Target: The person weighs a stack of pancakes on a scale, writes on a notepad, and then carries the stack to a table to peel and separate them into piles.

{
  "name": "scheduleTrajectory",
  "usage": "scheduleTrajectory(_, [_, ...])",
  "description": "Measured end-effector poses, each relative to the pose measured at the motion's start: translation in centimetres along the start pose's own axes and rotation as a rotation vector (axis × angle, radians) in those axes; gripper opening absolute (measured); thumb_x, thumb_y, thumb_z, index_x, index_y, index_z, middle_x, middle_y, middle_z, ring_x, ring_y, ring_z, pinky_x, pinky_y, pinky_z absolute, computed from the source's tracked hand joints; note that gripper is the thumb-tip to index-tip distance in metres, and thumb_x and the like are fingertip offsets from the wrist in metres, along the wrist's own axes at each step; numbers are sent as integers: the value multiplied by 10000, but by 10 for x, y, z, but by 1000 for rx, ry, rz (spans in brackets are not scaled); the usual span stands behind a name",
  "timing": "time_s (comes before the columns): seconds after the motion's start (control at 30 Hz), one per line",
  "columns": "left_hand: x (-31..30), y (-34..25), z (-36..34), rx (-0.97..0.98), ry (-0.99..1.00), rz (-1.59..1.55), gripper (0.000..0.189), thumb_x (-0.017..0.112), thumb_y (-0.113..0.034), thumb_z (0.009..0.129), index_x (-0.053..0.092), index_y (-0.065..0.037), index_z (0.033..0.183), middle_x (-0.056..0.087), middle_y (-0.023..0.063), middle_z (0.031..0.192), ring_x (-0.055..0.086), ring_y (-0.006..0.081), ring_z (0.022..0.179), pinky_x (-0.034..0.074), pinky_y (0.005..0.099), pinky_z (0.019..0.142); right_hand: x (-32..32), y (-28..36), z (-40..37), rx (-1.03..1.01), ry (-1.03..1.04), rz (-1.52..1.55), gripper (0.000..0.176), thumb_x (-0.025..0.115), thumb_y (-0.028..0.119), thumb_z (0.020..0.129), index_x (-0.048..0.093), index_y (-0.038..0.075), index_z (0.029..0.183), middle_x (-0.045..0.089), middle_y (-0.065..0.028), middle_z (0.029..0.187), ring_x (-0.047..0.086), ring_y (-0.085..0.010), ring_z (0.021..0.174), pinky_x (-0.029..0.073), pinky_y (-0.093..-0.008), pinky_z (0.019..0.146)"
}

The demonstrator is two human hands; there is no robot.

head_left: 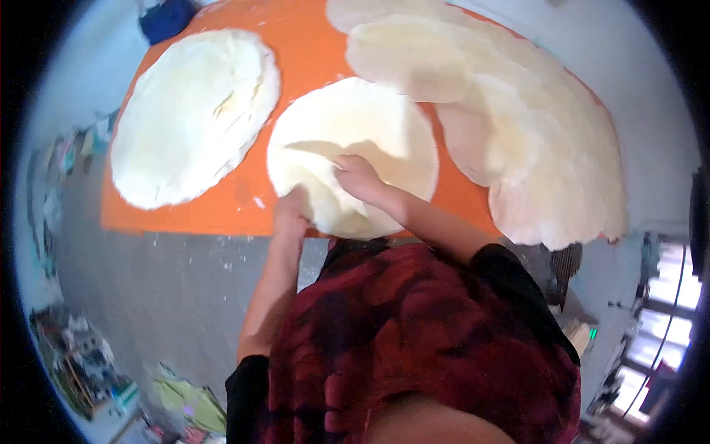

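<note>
In front of me on the orange table (185, 220) lies a pale, round thin flatbread (355, 111), seemingly on top of others like it. Its near part is lifted and folded, casting a shadow on the surface beneath. My left hand (293, 211) is closed on its near left edge, by the table's front. Farther in, near the middle of the round, my right hand (360, 177) pinches the raised fold. The fingertips of both hands are partly hidden by the bread and by blur.
A stack of large flatbreads (192, 118) sits on the left. Overlapping flatbread rounds (547, 155) cover the table's right side, hanging over its near edge. A dark blue object (166, 20) stands beyond the far left corner. Green cloth (191, 399) lies on the floor at lower left.
</note>
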State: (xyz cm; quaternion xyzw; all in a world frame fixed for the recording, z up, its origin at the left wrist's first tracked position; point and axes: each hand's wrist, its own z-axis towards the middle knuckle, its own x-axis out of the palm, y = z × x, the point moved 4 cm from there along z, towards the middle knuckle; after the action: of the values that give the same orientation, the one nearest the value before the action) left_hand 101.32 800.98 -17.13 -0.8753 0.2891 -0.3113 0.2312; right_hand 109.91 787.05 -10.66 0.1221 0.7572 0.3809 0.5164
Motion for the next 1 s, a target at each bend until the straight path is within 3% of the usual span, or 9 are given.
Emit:
scheduleTrajectory(0.13, [-25,-1,15,15,-36,-33,282,456,-130,846,462,43,1069,547,123,956,553,233,831,481,347,698,-83,14,32,-385,-173,-66,159,471,133,728,543,6,665,558,-168,747,528,-299,654,417,-380,637])
scheduleTrajectory(0.27, [-49,-21,8,-8,-72,37,296,436,-140,858,446,37,1096,539,131,989,545,252,883,474,367,736,-204,29,50,-798,-390,-834,170,444,156,750,577,50,747,550,-114,721,537,-236,685,440,-340,654])
scheduleTrajectory(0.33, [-62,-23,9,-32,-85,34,295,428,-140,862,445,36,1099,536,133,998,543,259,895,472,374,743,-268,32,33,-511,-437,-411,156,466,163,766,578,54,777,561,-90,738,542,-210,649,451,-330,609])
scheduleTrajectory(0.37, [-69,-23,11,-48,-97,34,294,425,-139,864,444,35,1100,535,134,1001,541,262,899,472,376,745,-299,47,10,99,-367,-73,177,476,171,805,576,35,859,574,-75,859,558,-192,721,470,-334,642])
scheduleTrajectory(0.47, [-72,-24,11,-28,-81,67,301,418,-134,866,433,39,1112,525,143,1022,538,270,906,472,380,748,-378,-15,-9,-258,-502,519,478,525,349,798,425,23,1134,538,-185,1013,494,-265,1019,413,-473,838])
scheduleTrajectory(0.7, [-75,-23,16,-17,42,44,305,441,-122,844,438,34,1106,528,141,1020,547,258,897,480,366,727,-275,-199,-105,405,-961,1194,281,476,130,821,464,18,1079,539,-114,1015,562,-243,848,504,-377,641])
scheduleTrajectory(0.83, [-41,-43,-40,92,-57,172,266,480,-108,817,473,11,1055,552,104,924,559,185,789,472,298,640,-161,-250,-155,919,-667,784,276,506,177,778,500,57,1026,577,-58,781,567,-194,719,448,-342,492])
scheduleTrajectory(0.93, [-73,-41,-38,379,-57,604,204,499,-80,794,503,-11,987,549,52,794,509,103,639,412,231,529,-155,-222,-168,675,-945,-289,287,495,173,768,496,34,1020,578,-97,749,569,-223,698,453,-341,576])
scheduleTrajectory(1.0, [-68,-34,-49,528,-68,553,136,507,-51,773,508,-21,905,513,15,693,440,58,565,341,191,457,-154,-187,-150,557,-910,-300,301,492,182,752,490,20,1006,578,-141,837,571,-269,753,447,-370,652])
